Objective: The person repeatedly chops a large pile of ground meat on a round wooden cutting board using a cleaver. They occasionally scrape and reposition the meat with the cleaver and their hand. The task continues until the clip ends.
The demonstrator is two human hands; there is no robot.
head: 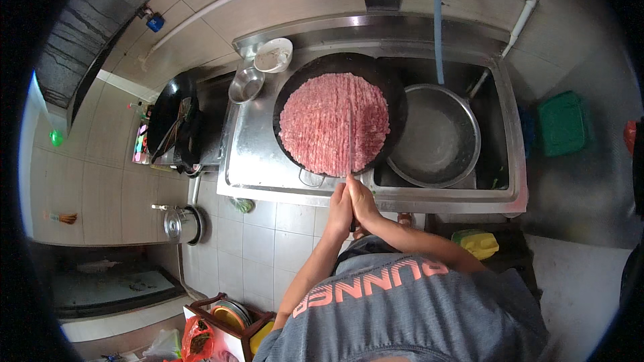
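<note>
Ground meat [317, 120] lies spread in a flat round layer with many parallel grooves, in a wide dark round pan [395, 95] with a wire handle at its near side. A long thin blade [350, 136] reaches over the meat, its tip pointing away from me. My left hand [340, 208] and my right hand [361, 201] are pressed together around its handle at the pan's near rim. The dark end of the handle shows below my hands. The fingers are mostly hidden.
A large metal basin [475, 146] sits in the sink at the right, below a blue hose [438, 35]. Behind the pan's left side stand a white bowl [287, 55] and a small steel bowl [246, 85]. A black wok [173, 110] is farther left.
</note>
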